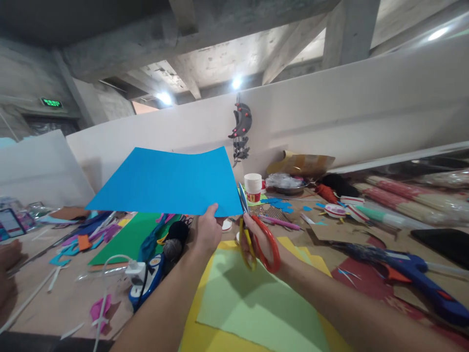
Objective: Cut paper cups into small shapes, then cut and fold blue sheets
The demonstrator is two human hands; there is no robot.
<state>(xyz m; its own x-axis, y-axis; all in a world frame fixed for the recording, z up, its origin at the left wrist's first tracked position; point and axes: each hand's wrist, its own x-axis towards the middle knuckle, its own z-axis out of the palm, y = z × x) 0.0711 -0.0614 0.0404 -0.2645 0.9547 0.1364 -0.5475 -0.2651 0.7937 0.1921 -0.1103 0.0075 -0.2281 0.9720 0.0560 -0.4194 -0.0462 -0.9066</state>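
A large blue sheet (pixel 168 181) is held up above the table, its near edge pinched between the thumb and fingers of my left hand (pixel 209 230). My right hand (pixel 258 242) grips scissors (pixel 271 244) with one red and one yellow handle loop. The scissor blades point up and away at the sheet's right edge; whether the paper lies between them cannot be made out. Beneath my hands, a pale green sheet (pixel 252 298) rests on yellow sheets (pixel 196 313).
A blue glue gun (pixel 421 274) lies at right. White paper cups (pixel 252 183) stand behind the scissors. At left are a green sheet (pixel 126 239), a blue power strip (pixel 151 278), dark yarn (pixel 178 234) and another person's hand (pixel 10 254).
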